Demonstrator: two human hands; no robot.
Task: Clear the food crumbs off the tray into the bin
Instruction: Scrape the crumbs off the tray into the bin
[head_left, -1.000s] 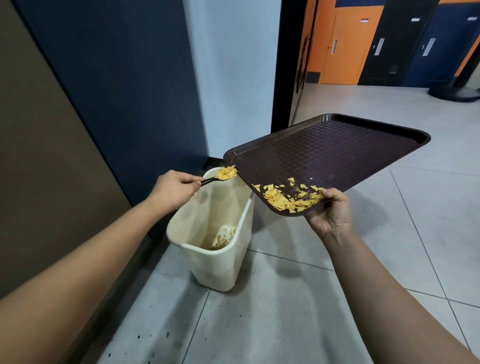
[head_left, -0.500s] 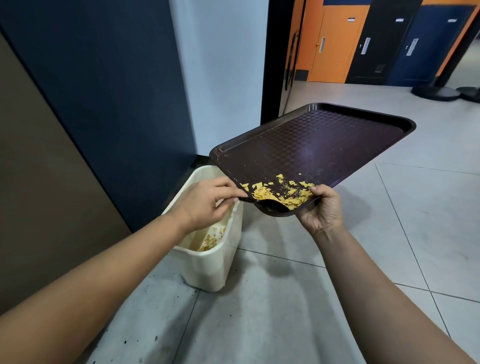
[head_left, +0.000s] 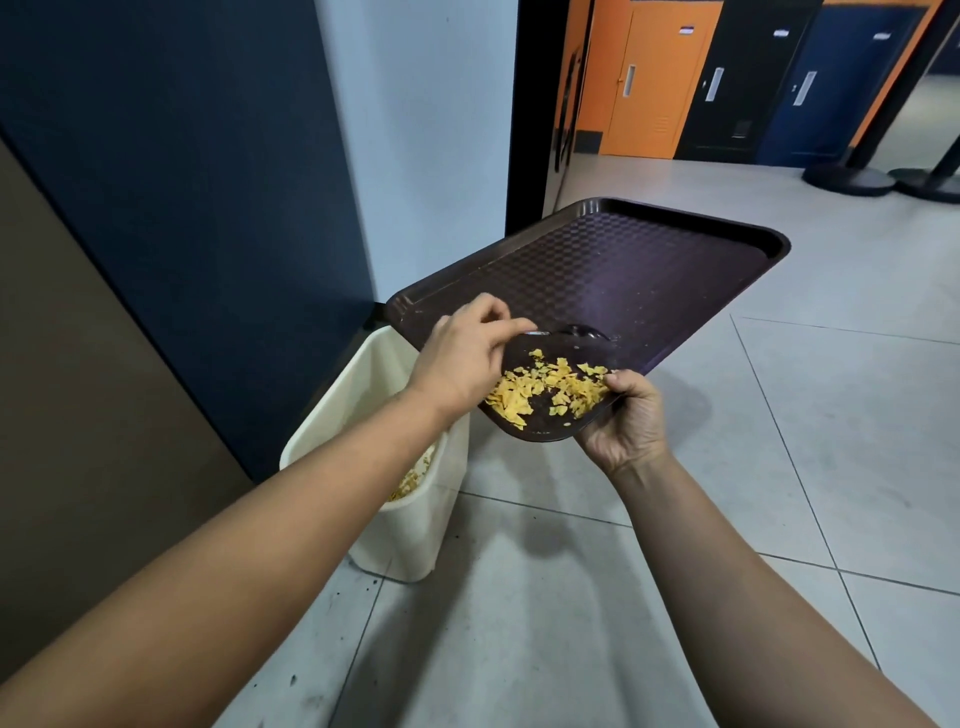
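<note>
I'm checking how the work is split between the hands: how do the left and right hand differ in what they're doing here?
The left hand reaches over the tray, pinching a dark spoon above the crumbs; the right hand grips the tray's near corner from below, thumb on the rim. The left hand is above the bin; the right is over bare floor. Both are curled round something.

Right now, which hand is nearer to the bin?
Left. The left hand holds a black spoon on the tray, just above the bin; the right hand grips the tray's near corner, farther away.
</note>
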